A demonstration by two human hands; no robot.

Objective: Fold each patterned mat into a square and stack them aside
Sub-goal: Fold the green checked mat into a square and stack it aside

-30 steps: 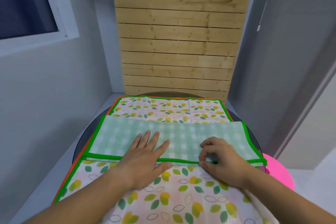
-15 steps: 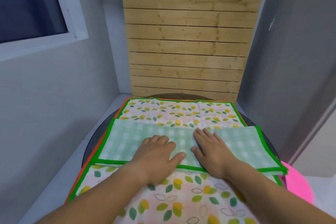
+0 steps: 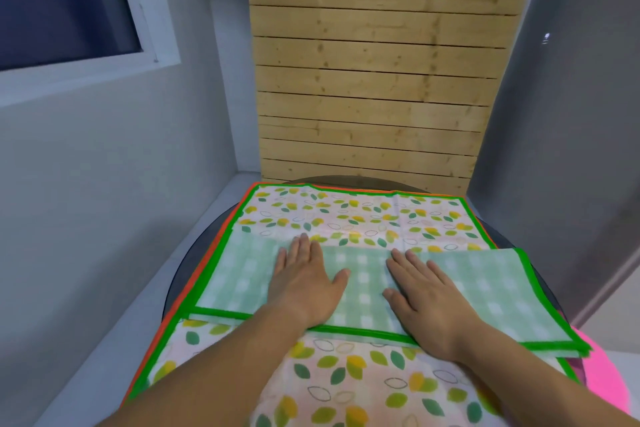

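Left hand [image 3: 304, 288] and right hand [image 3: 429, 305] flat, fingers straight, pressing folded green-checked mat [image 3: 491, 291] at frame centre, gripping nothing. Leaf-patterned mat [image 3: 363, 215] spread beneath.

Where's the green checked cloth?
Head view: the green checked cloth lies across the middle of the leaf-patterned mat, left hand and right hand flat on it.

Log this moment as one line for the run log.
step: pressing fold flat | left hand: flat on checked mat | right hand: flat on checked mat | beneath: leaf mat, unfolded
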